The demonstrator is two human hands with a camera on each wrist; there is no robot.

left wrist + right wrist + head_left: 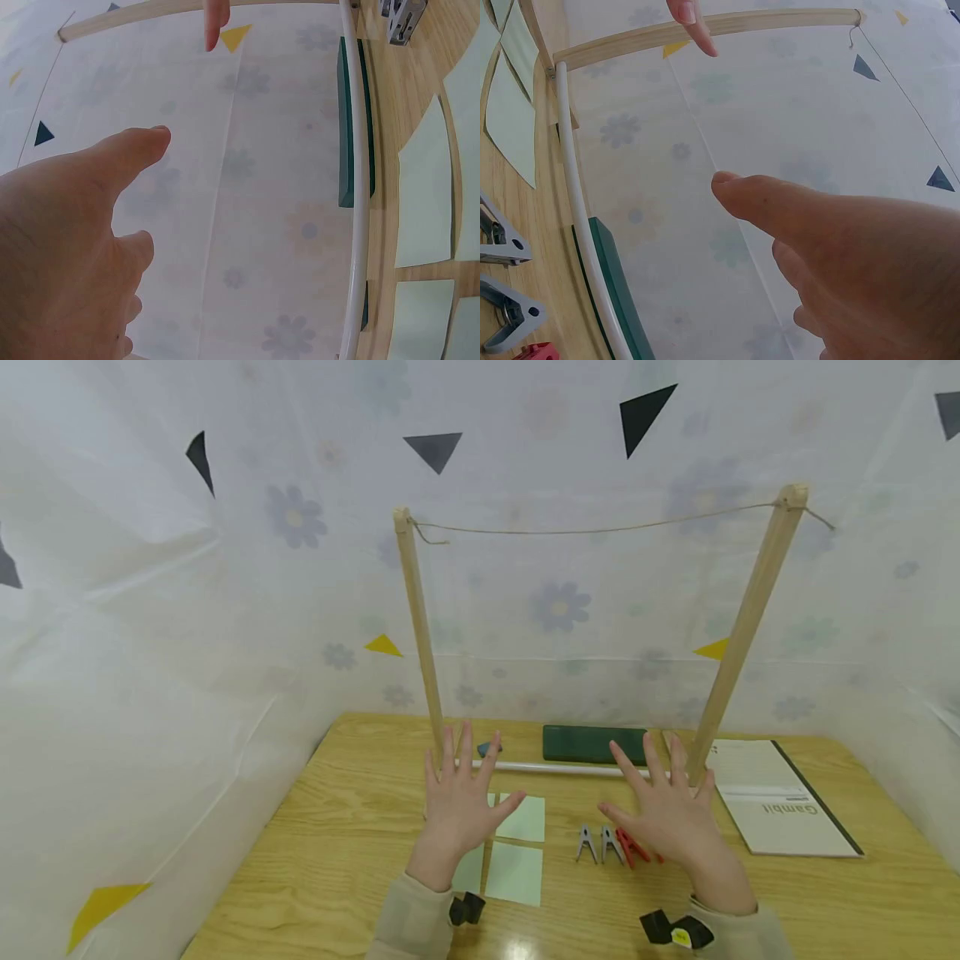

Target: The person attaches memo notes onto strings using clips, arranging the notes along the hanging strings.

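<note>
Red clothespins [636, 847] (behind right hand [671, 817])

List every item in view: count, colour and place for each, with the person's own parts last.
wooden posts: two, pale wood, upright at the back of the table.
string: one, tan, tied between the post tops.
white rod: one, lying between the post feet.
green block: one, dark green, behind the rod.
paper squares: at least three, pale green, on the table under the left hand; more may be hidden.
clothespins: two grey and at least one red, by the right hand.
booklet: one, white with a dark edge, at the table's right.
table: one, light wood.
left hand: fingers spread, above the paper, holding nothing.
right hand: fingers spread, above the clothespins, holding nothing.
</note>
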